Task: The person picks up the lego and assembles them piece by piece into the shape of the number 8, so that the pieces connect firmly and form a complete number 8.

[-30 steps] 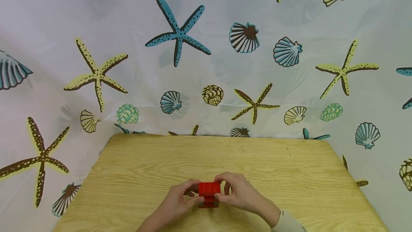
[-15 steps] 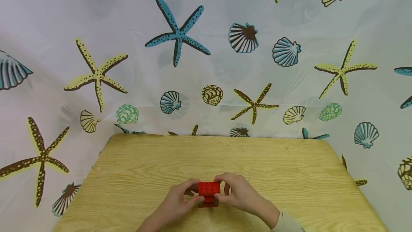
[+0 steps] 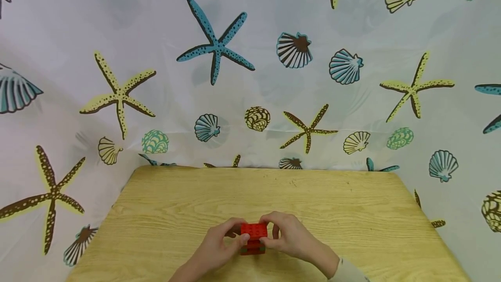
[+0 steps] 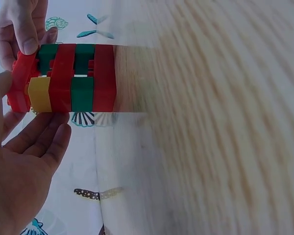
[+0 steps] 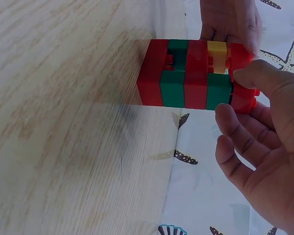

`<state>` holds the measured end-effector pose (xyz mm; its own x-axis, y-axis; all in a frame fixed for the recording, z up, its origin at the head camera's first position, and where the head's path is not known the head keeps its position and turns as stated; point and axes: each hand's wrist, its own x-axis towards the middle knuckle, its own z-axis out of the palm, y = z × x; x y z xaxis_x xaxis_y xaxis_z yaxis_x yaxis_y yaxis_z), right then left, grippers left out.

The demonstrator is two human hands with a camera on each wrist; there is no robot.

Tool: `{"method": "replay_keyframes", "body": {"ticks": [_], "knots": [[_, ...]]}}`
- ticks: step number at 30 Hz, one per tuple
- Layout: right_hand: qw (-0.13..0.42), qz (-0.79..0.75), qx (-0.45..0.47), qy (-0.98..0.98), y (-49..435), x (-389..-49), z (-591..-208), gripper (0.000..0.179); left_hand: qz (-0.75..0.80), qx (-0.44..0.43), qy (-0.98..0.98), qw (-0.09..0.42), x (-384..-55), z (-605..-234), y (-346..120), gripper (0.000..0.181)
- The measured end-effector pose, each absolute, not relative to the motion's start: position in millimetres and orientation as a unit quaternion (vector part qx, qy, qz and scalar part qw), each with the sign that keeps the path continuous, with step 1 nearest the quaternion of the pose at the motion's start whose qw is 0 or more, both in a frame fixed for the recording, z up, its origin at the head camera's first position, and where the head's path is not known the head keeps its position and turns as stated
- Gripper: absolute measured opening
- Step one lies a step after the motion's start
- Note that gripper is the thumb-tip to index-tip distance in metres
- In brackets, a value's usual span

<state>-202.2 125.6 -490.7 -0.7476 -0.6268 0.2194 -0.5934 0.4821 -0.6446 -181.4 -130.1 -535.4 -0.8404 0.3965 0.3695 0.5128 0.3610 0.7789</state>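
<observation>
Brick stack (image 3: 254, 239) stands on the desk (image 3: 164, 212) near its front edge, top red brick pinched by left hand (image 3: 219, 247) and right hand (image 3: 291, 237) fingers; uneven pressing could topple or split the layers

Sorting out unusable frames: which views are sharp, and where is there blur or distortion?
Head view: sharp, evenly lit, wide-angle bending of the table edges. Left wrist view: table grain smeared, brick stack fairly clear. Right wrist view: brick stack sharp, soft shadow on the table beside it.

glossy plastic brick stack (image 3: 254, 238), wood-grain table (image 3: 352, 212)
</observation>
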Motion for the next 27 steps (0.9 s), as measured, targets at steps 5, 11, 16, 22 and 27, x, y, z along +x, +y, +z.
{"method": "replay_keyframes", "body": {"ticks": [5, 11, 16, 22, 27], "knots": [[0.023, -0.371, -0.354, 0.858, 125.7, -202.6, -492.0, 0.027, -0.499, -0.274, -0.82, 0.057, -181.3, -533.9, -128.2, 0.016], [0.02, -0.375, -0.354, 0.857, 126.0, -203.4, -495.3, 0.026, -0.51, -0.258, -0.82, 0.032, -181.7, -532.1, -128.5, 0.016], [0.024, -0.38, -0.349, 0.856, 126.4, -203.2, -496.9, 0.026, -0.524, -0.249, -0.814, 0.023, -181.5, -532.6, -128.7, 0.015], [0.029, -0.394, -0.341, 0.853, 126.4, -201.9, -498.7, 0.028, -0.545, -0.254, -0.799, 0.028, -180.1, -533.2, -128.9, 0.016], [0.026, -0.404, -0.337, 0.85, 126.3, -201.0, -500.2, 0.028, -0.556, -0.253, -0.791, 0.029, -179.1, -533.9, -128.7, 0.016]]}}
